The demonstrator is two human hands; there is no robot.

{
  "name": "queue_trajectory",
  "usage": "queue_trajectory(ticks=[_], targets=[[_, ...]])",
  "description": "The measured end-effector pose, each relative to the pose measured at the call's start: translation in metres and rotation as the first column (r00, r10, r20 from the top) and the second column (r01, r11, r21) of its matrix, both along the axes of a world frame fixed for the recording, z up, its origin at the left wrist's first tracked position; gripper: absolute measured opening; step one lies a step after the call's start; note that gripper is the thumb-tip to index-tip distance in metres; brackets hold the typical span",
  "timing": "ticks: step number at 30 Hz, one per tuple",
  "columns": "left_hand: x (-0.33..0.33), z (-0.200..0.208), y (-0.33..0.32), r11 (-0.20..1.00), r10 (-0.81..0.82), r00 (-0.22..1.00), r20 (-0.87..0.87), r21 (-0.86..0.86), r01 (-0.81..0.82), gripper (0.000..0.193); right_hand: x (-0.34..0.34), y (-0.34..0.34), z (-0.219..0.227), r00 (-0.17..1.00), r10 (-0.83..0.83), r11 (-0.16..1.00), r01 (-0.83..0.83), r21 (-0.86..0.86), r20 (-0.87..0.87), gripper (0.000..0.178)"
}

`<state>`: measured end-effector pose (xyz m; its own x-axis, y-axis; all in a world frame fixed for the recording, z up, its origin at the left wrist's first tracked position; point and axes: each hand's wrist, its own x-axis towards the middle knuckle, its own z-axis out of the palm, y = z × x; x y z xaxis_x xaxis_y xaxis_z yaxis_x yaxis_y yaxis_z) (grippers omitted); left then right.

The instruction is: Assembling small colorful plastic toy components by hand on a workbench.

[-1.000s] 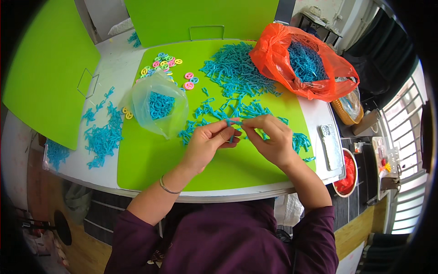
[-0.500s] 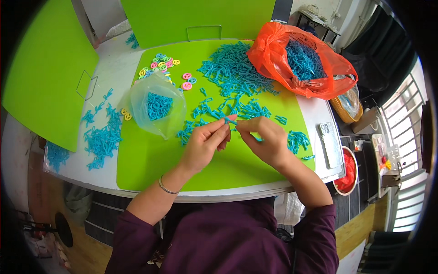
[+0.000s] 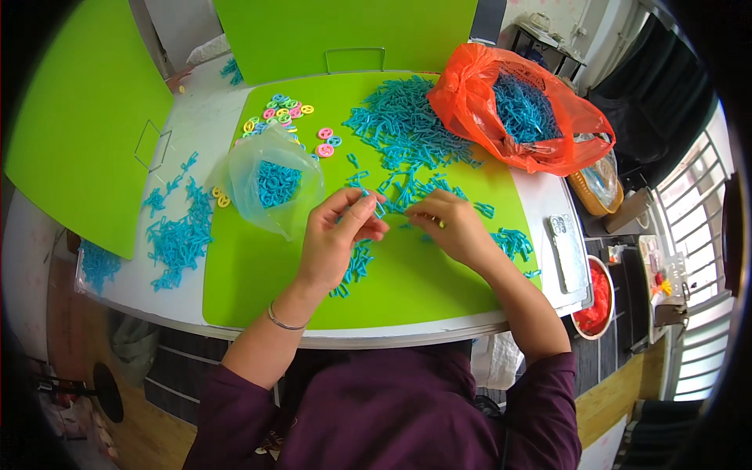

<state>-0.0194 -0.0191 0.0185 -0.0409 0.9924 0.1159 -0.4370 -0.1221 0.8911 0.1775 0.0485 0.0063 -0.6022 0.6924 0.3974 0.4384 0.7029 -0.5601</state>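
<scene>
My left hand (image 3: 338, 227) is closed, thumb and fingers pinching a small blue plastic link (image 3: 379, 209) that sticks out past the fingertips. To its right, my right hand (image 3: 453, 223) bends down over a loose scatter of blue links (image 3: 419, 186), fingertips drawn together at the scatter's near edge. Whether a link sits between those fingertips is hidden. Both hands are above a bright green board (image 3: 258, 301). More blue links (image 3: 356, 266) lie beneath my left wrist. A translucent bag (image 3: 244, 192) holding blue links stands left of my left hand.
Beyond the scatter spreads a large heap of blue links (image 3: 403, 117), beside a red plastic bag (image 3: 462, 82) full of them. Pastel rings (image 3: 325, 150) lie behind the translucent bag. More links (image 3: 178, 239) cover the white table's left side. A phone-like object (image 3: 565, 254) lies at right.
My hands have moved apart from where they met at a blue link. The left shifted slightly left with a link; the right lowered to the scatter. The view shifted slightly.
</scene>
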Motion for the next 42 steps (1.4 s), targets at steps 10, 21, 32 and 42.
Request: queue_trajectory(ticks=[10, 21, 32, 42], targets=[[-0.001, -0.004, -0.001, 0.957, -0.244, 0.968, 0.054, -0.146, 0.250, 0.018, 0.001, 0.004, 0.004, 0.997, -0.032, 0.969, 0.047, -0.241, 0.065, 0.014], [0.006, -0.005, 0.002, 0.984, -0.176, 0.945, -0.276, -0.087, 0.157, 0.054, 0.009, -0.005, 0.016, 0.741, -0.288, 0.258, -0.550, -0.795, -0.606, 0.011], [0.005, -0.009, -0.001, 0.986, -0.146, 0.892, -0.428, 0.010, 0.166, 0.066, 0.006, -0.008, 0.013, 0.869, -0.163, 0.401, -0.375, -0.836, -0.468, 0.007], [0.007, -0.004, -0.007, 0.994, 0.009, 0.811, -0.585, 0.092, 0.055, 0.051, 0.000, -0.009, 0.006, 0.929, -0.110, 0.498, -0.257, -0.828, -0.354, 0.006]])
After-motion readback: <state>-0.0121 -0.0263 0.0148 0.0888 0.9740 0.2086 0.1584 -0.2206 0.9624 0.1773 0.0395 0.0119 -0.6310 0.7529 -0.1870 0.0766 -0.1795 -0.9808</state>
